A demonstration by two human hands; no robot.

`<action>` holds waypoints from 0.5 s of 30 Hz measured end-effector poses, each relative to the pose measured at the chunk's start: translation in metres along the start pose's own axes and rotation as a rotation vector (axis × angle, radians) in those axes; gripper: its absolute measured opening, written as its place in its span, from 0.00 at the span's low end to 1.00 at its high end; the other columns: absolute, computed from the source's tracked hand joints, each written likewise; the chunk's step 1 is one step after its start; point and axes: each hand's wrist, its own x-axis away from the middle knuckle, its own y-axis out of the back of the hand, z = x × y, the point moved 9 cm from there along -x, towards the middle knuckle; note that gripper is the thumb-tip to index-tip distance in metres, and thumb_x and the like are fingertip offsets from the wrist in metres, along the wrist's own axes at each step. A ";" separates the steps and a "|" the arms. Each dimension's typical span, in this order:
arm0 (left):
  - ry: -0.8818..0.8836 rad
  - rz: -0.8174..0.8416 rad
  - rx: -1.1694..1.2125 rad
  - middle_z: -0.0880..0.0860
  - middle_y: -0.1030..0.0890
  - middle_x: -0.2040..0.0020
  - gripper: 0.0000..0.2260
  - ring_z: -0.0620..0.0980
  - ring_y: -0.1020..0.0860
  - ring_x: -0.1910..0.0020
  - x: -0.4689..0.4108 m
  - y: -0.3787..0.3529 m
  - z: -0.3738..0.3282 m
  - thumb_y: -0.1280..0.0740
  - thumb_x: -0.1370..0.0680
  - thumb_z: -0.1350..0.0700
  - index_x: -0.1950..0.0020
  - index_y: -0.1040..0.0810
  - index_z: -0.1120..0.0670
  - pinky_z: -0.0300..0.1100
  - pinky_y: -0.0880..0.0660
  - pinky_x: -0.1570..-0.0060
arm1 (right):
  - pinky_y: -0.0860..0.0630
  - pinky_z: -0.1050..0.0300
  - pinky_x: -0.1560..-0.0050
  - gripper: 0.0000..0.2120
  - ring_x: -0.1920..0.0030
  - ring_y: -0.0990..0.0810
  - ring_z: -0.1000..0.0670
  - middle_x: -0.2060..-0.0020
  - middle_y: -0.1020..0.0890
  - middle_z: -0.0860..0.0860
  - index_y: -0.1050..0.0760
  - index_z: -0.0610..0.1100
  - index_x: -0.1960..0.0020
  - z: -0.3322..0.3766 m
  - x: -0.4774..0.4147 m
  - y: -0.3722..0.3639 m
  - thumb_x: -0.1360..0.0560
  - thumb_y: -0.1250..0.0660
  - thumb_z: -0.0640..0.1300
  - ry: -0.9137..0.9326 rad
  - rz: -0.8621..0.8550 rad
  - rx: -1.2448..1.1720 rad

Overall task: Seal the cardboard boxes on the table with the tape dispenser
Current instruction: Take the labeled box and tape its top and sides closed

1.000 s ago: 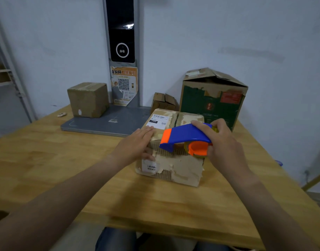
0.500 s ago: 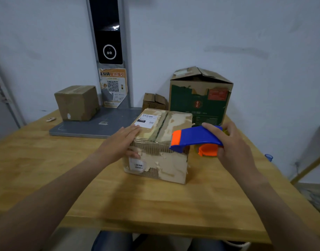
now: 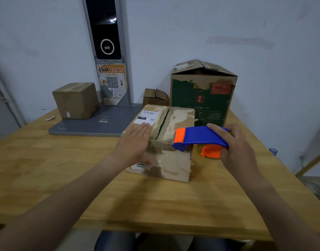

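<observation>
A wooden table (image 3: 46,169) is filling the lower view, standing against a pale bluish wall (image 3: 246,33). At ten o'clock a small closed brown box (image 3: 75,100) is sitting on a grey flat platform (image 3: 93,124), which is lying on the tabletop. A tall dark panel (image 3: 105,28) is rising from the platform at twelve o'clock, with a torn QR poster (image 3: 113,84) stuck below it.

At the centre, the worn cardboard box (image 3: 166,142) is resting on the table, its top flaps closed but showing a dark seam running away from the camera, and a white shipping label (image 3: 146,117) on its left flap. The left hand (image 3: 135,142) is lying flat and open, pressing on the box's near left top edge, fingers over the label's corner. Behind the box a little open carton (image 3: 154,98) is sitting; its contents are not visible.

At two o'clock from the box's centre, the right hand (image 3: 237,147) is gripping the blue and orange tape dispenser (image 3: 200,138), whose orange nose is touching the box's near right top edge. At one o'clock a tall green box (image 3: 202,95) is standing with loose flaps partly folded over; what is inside cannot be seen.
</observation>
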 end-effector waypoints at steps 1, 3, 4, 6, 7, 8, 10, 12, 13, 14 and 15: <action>-0.029 0.012 0.036 0.57 0.55 0.16 0.59 0.52 0.57 0.18 -0.003 0.002 -0.011 0.30 0.31 0.29 0.17 0.58 0.60 0.51 0.58 0.20 | 0.23 0.56 0.62 0.39 0.45 0.29 0.50 0.38 0.31 0.49 0.38 0.61 0.23 0.000 0.001 0.000 0.25 0.32 0.31 -0.002 -0.006 -0.004; -0.086 0.000 0.086 0.55 0.53 0.16 0.58 0.51 0.55 0.18 -0.009 0.007 -0.034 0.27 0.32 0.31 0.17 0.55 0.58 0.50 0.57 0.20 | 0.24 0.57 0.62 0.39 0.45 0.30 0.51 0.39 0.31 0.50 0.37 0.61 0.23 -0.002 0.002 -0.001 0.26 0.32 0.30 0.000 -0.013 -0.016; -0.112 -0.016 0.096 0.55 0.51 0.16 0.56 0.50 0.54 0.18 -0.012 0.010 -0.043 0.26 0.32 0.33 0.17 0.53 0.57 0.49 0.56 0.20 | 0.24 0.57 0.61 0.40 0.45 0.30 0.51 0.39 0.31 0.50 0.37 0.61 0.23 -0.003 0.002 -0.001 0.26 0.32 0.30 -0.001 -0.013 -0.023; -0.151 -0.033 0.117 0.54 0.50 0.16 0.55 0.49 0.53 0.18 -0.017 0.014 -0.055 0.25 0.31 0.35 0.17 0.51 0.56 0.47 0.57 0.20 | 0.24 0.58 0.60 0.39 0.43 0.29 0.50 0.38 0.31 0.50 0.37 0.61 0.23 -0.005 0.003 -0.002 0.25 0.32 0.30 -0.012 -0.011 -0.040; -0.159 -0.038 0.131 0.53 0.50 0.16 0.54 0.48 0.52 0.18 -0.019 0.015 -0.057 0.25 0.31 0.35 0.17 0.50 0.56 0.46 0.57 0.21 | 0.24 0.58 0.59 0.39 0.42 0.29 0.49 0.38 0.31 0.50 0.37 0.61 0.23 -0.005 0.004 -0.002 0.25 0.32 0.30 -0.015 -0.013 -0.048; -0.160 -0.043 0.145 0.52 0.50 0.16 0.54 0.48 0.51 0.18 -0.020 0.016 -0.058 0.25 0.31 0.34 0.17 0.50 0.56 0.45 0.56 0.21 | 0.24 0.58 0.58 0.38 0.42 0.28 0.49 0.37 0.31 0.49 0.37 0.61 0.23 -0.005 0.004 -0.001 0.25 0.32 0.31 -0.013 -0.017 -0.055; -0.152 -0.054 0.173 0.51 0.49 0.16 0.54 0.47 0.49 0.18 -0.020 0.017 -0.057 0.25 0.32 0.33 0.17 0.49 0.54 0.45 0.53 0.20 | 0.25 0.57 0.59 0.38 0.42 0.29 0.49 0.38 0.31 0.49 0.37 0.61 0.23 -0.004 0.004 -0.001 0.25 0.33 0.31 -0.003 -0.022 -0.058; -0.142 -0.067 0.194 0.50 0.47 0.17 0.54 0.46 0.47 0.19 -0.020 0.017 -0.054 0.25 0.33 0.33 0.17 0.48 0.53 0.46 0.51 0.20 | 0.26 0.58 0.60 0.38 0.43 0.29 0.50 0.38 0.31 0.49 0.37 0.60 0.23 -0.004 0.005 0.000 0.25 0.32 0.31 0.003 -0.025 -0.047; -0.138 -0.068 0.198 0.50 0.47 0.17 0.54 0.46 0.47 0.19 -0.019 0.016 -0.053 0.25 0.33 0.32 0.17 0.47 0.53 0.45 0.51 0.20 | 0.27 0.59 0.60 0.38 0.43 0.29 0.49 0.38 0.31 0.49 0.37 0.60 0.23 -0.004 0.006 -0.001 0.25 0.32 0.31 0.007 -0.023 -0.044; -0.137 -0.068 0.198 0.50 0.47 0.17 0.54 0.46 0.47 0.19 -0.019 0.016 -0.053 0.26 0.33 0.32 0.17 0.47 0.53 0.45 0.52 0.20 | 0.27 0.58 0.60 0.39 0.43 0.28 0.49 0.38 0.31 0.49 0.37 0.60 0.23 -0.003 0.007 -0.001 0.25 0.32 0.31 0.012 -0.021 -0.042; -0.137 -0.073 0.200 0.50 0.46 0.17 0.54 0.45 0.47 0.19 -0.018 0.016 -0.052 0.26 0.33 0.31 0.17 0.47 0.53 0.45 0.52 0.21 | 0.27 0.58 0.61 0.39 0.43 0.28 0.49 0.38 0.31 0.48 0.37 0.61 0.23 -0.003 0.007 0.000 0.26 0.32 0.31 0.016 -0.021 -0.043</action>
